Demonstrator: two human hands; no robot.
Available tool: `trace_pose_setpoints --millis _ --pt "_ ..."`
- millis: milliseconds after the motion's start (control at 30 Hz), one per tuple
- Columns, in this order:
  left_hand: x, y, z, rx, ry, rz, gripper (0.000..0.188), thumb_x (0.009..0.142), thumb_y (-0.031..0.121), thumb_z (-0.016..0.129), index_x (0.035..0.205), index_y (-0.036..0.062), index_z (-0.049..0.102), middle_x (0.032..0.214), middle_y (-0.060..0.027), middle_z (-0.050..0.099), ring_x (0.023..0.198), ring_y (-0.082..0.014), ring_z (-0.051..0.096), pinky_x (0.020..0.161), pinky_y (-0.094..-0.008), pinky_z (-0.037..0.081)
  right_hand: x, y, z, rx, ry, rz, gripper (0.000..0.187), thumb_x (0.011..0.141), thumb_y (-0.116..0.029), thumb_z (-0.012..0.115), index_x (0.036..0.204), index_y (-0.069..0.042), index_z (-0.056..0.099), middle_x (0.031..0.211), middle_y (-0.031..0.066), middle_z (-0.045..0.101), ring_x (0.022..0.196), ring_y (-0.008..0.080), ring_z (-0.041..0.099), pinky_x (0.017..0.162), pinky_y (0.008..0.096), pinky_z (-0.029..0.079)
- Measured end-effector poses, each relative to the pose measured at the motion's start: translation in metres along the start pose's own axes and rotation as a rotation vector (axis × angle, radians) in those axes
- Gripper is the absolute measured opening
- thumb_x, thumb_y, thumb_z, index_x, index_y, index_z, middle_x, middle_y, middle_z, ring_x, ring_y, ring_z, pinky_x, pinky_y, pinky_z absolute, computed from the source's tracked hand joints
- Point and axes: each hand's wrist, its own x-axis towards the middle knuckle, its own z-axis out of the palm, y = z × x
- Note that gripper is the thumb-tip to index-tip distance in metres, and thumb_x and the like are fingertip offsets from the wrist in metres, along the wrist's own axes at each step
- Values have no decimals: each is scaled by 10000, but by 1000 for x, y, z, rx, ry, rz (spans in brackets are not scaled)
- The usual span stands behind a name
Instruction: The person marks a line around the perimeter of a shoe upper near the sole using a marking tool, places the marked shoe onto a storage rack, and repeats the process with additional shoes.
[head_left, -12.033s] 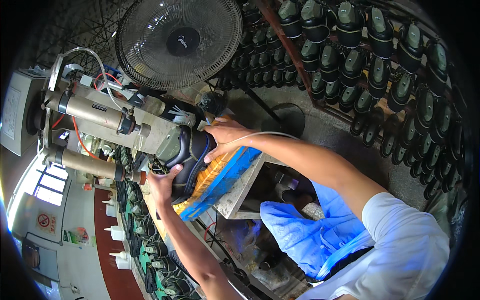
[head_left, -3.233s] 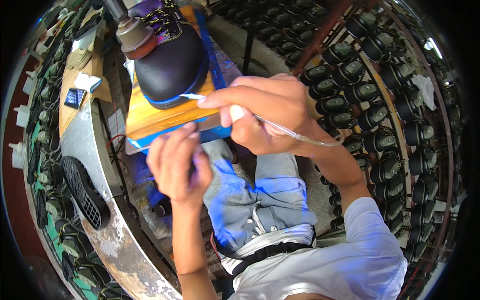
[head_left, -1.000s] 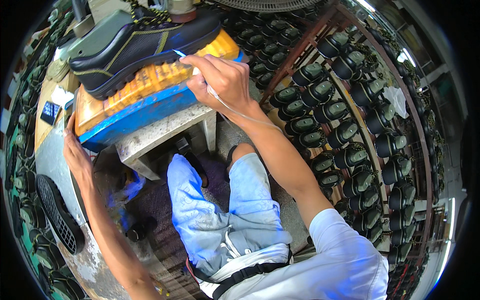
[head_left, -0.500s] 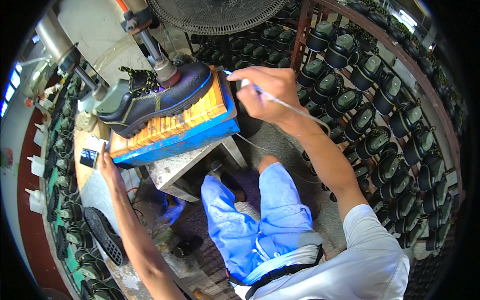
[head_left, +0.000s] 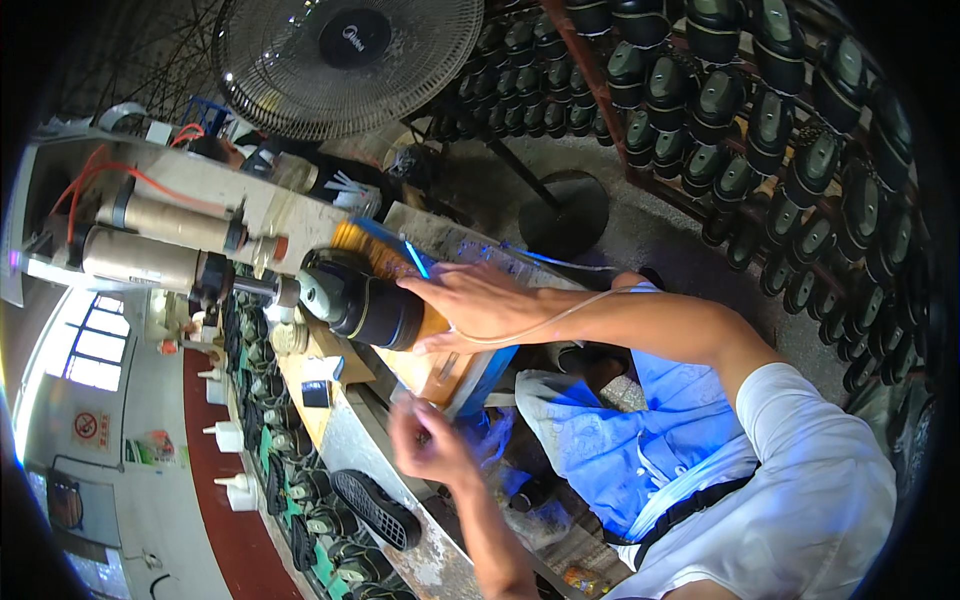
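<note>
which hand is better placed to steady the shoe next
Probably the right hand: it reaches over the yellow block, right beside the shoe, while the left hand, blurred, is clearly farther from it.

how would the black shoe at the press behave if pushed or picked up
The black shoe would likely feel stiff and rather heavy for its size, since a solid-looking green form sits in its opening. It probably wouldn't tip easily, as the press pad appears to bear on that form.
</note>
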Motion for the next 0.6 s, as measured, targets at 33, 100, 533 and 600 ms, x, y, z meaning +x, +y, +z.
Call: trace_pose_setpoints --millis 33,100,533,600 --pt "31 18 5 168 -56 20 382 983 178 738 1283 -53 682 970 -114 743 824 -160 660 770 -302 543 3 1 -1 -43 10 55 935 830 -571 797 1434 73 491 1049 277 691 1008 430 686 916 513 530" --pt "98 2 15 297 -147 302 730 928 327 811 1470 -59 509 1380 -247 625 1275 -346 594 1119 -461 430 13 8 0 -122 45 122 1009 779 -629 811 1428 73 487 1086 272 690 1060 439 673 1042 528 460" --pt "196 -11 18 -49 -217 175 888 588 130 1009 1341 -77 585 1250 -171 662 1132 -274 625 1059 -384 486 77 73 -5 94 -74 105 1004 648 -717 842 1312 2 619 1182 250 719 1172 419 640 1069 480 439" --pt "185 35 -1 -212 -204 19 869 668 140 957 1393 -85 534 1266 -178 648 1129 -284 636 1038 -395 508 70 63 -14 96 -107 104 984 715 -674 835 1408 -29 568 1240 237 697 1240 405 621 1100 463 431"
